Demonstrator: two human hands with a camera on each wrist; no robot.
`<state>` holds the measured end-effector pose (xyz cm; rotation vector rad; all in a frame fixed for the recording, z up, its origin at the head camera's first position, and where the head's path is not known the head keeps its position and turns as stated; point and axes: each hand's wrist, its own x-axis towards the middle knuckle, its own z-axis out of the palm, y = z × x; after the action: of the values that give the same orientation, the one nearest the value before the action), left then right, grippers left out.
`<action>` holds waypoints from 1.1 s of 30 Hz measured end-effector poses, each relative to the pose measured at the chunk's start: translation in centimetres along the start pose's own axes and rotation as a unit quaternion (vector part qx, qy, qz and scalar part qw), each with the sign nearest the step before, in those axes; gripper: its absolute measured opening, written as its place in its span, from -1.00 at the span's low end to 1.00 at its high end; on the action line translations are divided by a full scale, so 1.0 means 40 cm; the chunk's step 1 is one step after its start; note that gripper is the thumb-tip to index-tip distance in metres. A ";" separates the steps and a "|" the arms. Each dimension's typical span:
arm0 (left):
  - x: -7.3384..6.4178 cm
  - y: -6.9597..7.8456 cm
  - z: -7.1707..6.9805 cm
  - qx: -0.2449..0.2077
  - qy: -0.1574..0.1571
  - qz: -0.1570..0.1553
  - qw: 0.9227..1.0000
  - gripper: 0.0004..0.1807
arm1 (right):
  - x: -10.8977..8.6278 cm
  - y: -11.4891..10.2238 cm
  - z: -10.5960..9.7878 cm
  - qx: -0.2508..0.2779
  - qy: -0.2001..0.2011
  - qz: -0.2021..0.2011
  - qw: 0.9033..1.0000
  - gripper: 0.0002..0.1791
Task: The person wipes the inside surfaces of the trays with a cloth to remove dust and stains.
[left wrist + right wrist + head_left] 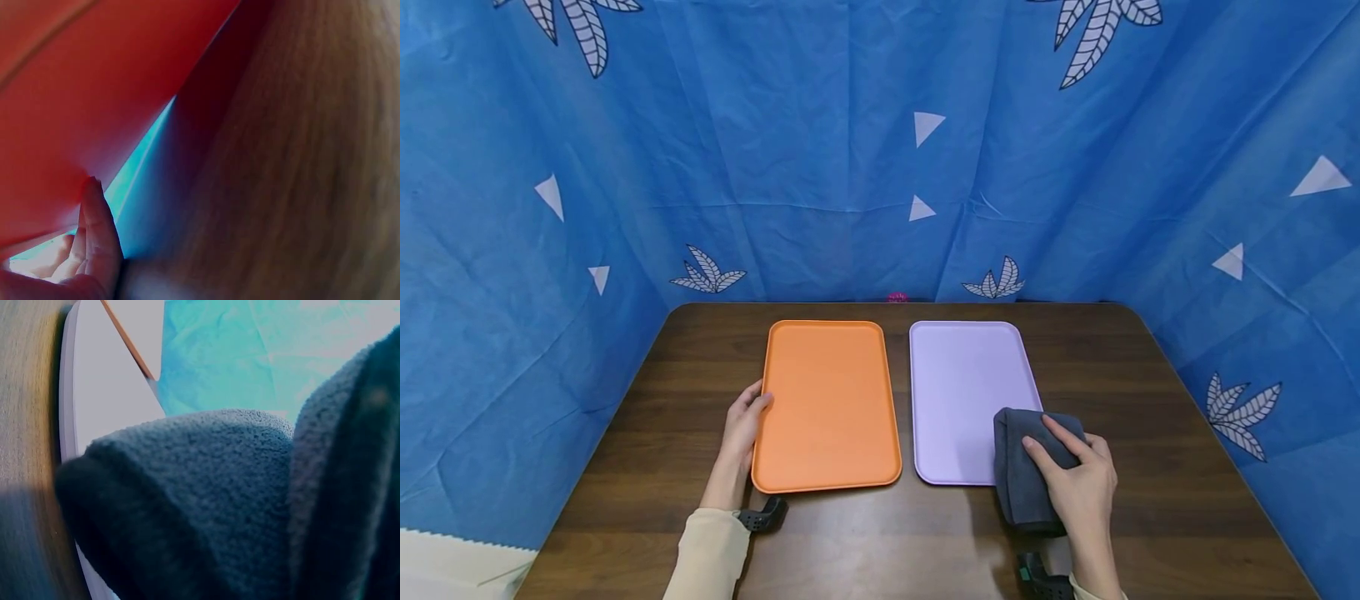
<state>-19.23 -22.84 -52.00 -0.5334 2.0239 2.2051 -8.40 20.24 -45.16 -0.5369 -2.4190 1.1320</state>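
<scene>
An orange tray (pixel 827 408) lies left of centre, and my left hand (pixel 742 429) grips it by its left edge, thumb over the rim. In the left wrist view the tray's underside (pixel 94 94) shows above the wood, with fingers (pixel 100 231) under the edge and a bright gap there. My right hand (pixel 1084 483) pinches a folded dark grey towel (pixel 1018 479), which overlaps the near right corner of a lavender tray (pixel 966 375). Up close in the right wrist view, the thick, fuzzy folds of the towel (pixel 219 469) hide the fingers.
Both trays are on a dark brown wooden table (pixel 1165 433) with rounded far corners. A blue curtain (pixel 790 150) with leaf and triangle prints surrounds its back and sides. Black bands with small devices are worn on both wrists.
</scene>
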 end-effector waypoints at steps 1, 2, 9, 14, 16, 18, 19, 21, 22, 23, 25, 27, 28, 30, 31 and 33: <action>0.000 -0.001 0.001 -0.002 -0.002 0.000 1.000 -0.47 | -0.001 -0.001 0.000 0.000 -0.002 0.001 1.000 -0.52; 0.001 -0.002 0.002 -0.006 -0.004 0.000 1.000 -0.48 | -0.001 -0.001 0.000 0.000 -0.002 0.002 1.000 -0.52; -0.001 -0.005 0.005 -0.045 -0.025 -0.013 0.999 -0.56 | -0.002 -0.001 0.004 0.002 -0.001 0.000 1.000 -0.52; -0.002 -0.006 0.003 -0.088 -0.044 -0.036 0.995 -0.57 | -0.003 0.000 0.007 -0.001 -0.003 0.005 1.000 -0.52; -0.003 -0.006 0.003 -0.100 -0.049 -0.039 0.993 -0.54 | -0.003 0.000 0.008 -0.004 -0.004 0.010 1.000 -0.51; -0.003 -0.006 0.003 -0.113 -0.053 -0.032 0.992 -0.51 | -0.004 -0.001 0.009 -0.005 -0.005 0.013 1.000 -0.51; -0.004 -0.005 0.003 -0.120 -0.053 -0.024 0.991 -0.51 | -0.003 -0.001 0.010 -0.006 -0.005 0.014 1.000 -0.51; -0.007 -0.001 0.004 -0.138 -0.053 -0.007 0.989 -0.55 | -0.003 -0.001 0.010 -0.007 -0.007 0.015 1.000 -0.51; -0.009 0.001 0.004 -0.147 -0.050 0.005 0.988 -0.59 | -0.003 -0.002 0.010 -0.007 -0.008 0.016 1.000 -0.51; -0.013 0.006 0.004 -0.160 -0.047 0.012 0.986 -0.63 | -0.003 -0.002 0.010 -0.007 -0.009 0.017 1.000 -0.50; -0.020 0.018 0.006 -0.179 -0.042 0.036 0.982 -0.72 | -0.001 -0.003 0.010 -0.007 -0.008 0.016 1.000 -0.50; -0.030 0.033 0.009 -0.198 -0.042 0.056 0.978 -0.75 | 0.001 -0.005 0.010 -0.002 -0.005 0.014 1.000 -0.51; -0.036 0.042 0.012 -0.206 -0.042 0.072 0.975 -0.76 | 0.003 -0.007 0.010 0.000 -0.002 0.012 1.000 -0.51; -0.048 0.060 0.022 -0.217 -0.045 0.103 0.970 -0.76 | 0.008 -0.012 0.010 0.002 0.003 0.005 1.000 -0.51; -0.054 0.069 0.029 -0.221 -0.047 0.118 0.967 -0.75 | 0.010 -0.016 0.010 0.003 0.006 0.001 1.000 -0.51; -0.066 0.085 0.043 -0.230 -0.052 0.149 0.960 -0.74 | 0.017 -0.029 0.011 0.008 0.009 -0.009 1.000 -0.51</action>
<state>-18.14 -21.10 -47.84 -0.1429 1.6252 2.8358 -9.38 19.62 -44.37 -0.5168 -2.3929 1.1349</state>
